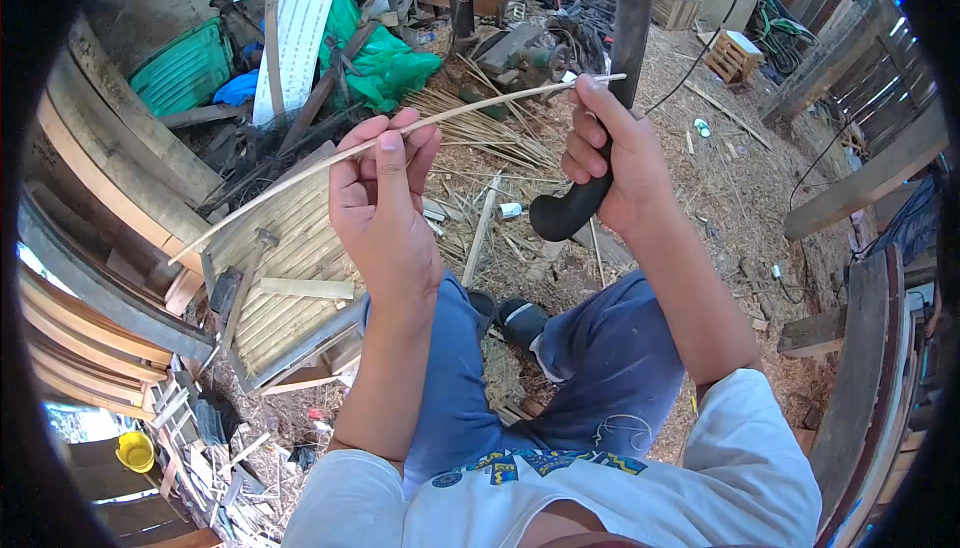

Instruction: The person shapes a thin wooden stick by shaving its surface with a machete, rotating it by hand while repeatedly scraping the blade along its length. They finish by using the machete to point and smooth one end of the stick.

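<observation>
A long, thin wooden strip [480, 107] runs slantwise in front of me, its lower end far out to the left. Near its middle, the thumb and fingers of my left hand [385, 198] pinch it. My right hand [625, 163] is wrapped round the black curved handle of a machete [634, 23], whose dark blade points up. The strip's upper end passes under my right thumb and overlaps the blade's base. Part of the handle is hidden behind my fingers.
A slatted wooden panel [325, 253] at the left bears a hammer [246, 283] and a short flat piece of wood [306, 289]. More thin strips [500, 138] lie heaped on the shaving-covered floor ahead. Green plastic sheeting [385, 73] and a wooden crate [735, 56] are farther back.
</observation>
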The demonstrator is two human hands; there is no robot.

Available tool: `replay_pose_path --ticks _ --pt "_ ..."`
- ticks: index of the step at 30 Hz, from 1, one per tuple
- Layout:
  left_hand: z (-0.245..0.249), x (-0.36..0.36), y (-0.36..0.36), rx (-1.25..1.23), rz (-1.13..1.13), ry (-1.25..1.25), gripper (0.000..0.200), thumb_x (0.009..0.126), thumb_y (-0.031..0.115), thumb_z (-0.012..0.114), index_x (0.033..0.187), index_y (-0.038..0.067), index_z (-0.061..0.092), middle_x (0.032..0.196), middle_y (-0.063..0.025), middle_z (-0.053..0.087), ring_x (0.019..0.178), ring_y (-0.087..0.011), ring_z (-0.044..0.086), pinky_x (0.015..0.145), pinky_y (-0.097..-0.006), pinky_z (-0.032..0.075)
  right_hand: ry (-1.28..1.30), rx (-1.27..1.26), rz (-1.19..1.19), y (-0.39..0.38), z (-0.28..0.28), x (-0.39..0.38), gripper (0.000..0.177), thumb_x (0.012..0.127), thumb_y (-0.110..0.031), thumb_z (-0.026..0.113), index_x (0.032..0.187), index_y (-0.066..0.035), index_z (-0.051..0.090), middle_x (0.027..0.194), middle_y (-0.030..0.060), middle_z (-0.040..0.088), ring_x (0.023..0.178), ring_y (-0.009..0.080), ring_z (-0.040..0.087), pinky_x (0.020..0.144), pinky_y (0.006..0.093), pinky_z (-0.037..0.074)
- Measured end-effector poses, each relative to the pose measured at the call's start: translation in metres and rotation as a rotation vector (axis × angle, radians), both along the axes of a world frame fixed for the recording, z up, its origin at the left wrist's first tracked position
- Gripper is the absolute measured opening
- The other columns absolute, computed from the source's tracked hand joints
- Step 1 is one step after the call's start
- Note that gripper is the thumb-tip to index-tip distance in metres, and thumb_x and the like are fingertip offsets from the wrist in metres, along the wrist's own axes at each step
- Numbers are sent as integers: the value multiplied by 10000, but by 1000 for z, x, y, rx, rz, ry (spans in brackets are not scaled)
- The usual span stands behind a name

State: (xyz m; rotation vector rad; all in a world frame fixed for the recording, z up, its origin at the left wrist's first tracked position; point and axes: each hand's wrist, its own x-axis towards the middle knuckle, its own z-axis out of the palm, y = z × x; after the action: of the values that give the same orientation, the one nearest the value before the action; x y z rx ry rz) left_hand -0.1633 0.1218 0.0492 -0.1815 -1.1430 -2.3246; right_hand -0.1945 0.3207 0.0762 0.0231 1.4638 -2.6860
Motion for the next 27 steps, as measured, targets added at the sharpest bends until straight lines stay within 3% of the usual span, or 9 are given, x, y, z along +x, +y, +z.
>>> replay_pose_path --ticks 4,10,13,21,24,27 --pt "1 0 5 -15 -20 -44 178 1026 96 578 1171 -7 569 1162 -184 678 1002 -232 710 951 -377 602 29 -54 -70 -6 5 -1 239 945 -284 711 972 -70 608 665 -16 519 464 85 426 459 285 367" --pt "0 7 7 -47 -58 -73 166 1021 117 596 1137 -2 601 1116 -174 699 973 -227 717 923 -370 611 107 87 -141 -11 7 -9 235 953 -268 691 1007 -49 624 922 100 722 464 99 468 445 283 399" --pt "0 9 5 -48 -78 -97 172 1024 127 594 1143 3 604 1112 -162 704 967 -223 718 906 -368 614 140 92 -134 -14 8 -14 237 948 -252 694 1023 -38 626 1036 142 737 467 101 472 447 275 405" --pt "-4 13 -12 -64 -168 -202 238 1032 172 587 1213 19 610 1054 -162 725 911 -215 726 843 -354 616 173 -36 -97 -27 11 -19 209 945 -222 692 1013 -42 611 1010 133 727 498 102 468 481 281 413" --pt "7 24 -20 -250 -451 -362 291 1039 219 577 1229 4 623 992 -149 730 868 -206 724 800 -339 606 146 -62 -148 -28 8 -23 200 944 -215 692 1002 -44 607 988 123 723 505 102 468 488 283 413" --pt "10 39 -27 -486 -476 -305 262 1037 211 582 1147 -14 659 940 -133 727 813 -185 714 753 -296 582 126 -65 -165 -20 3 -29 193 942 -209 694 987 -42 607 977 120 722 504 103 469 485 291 413"
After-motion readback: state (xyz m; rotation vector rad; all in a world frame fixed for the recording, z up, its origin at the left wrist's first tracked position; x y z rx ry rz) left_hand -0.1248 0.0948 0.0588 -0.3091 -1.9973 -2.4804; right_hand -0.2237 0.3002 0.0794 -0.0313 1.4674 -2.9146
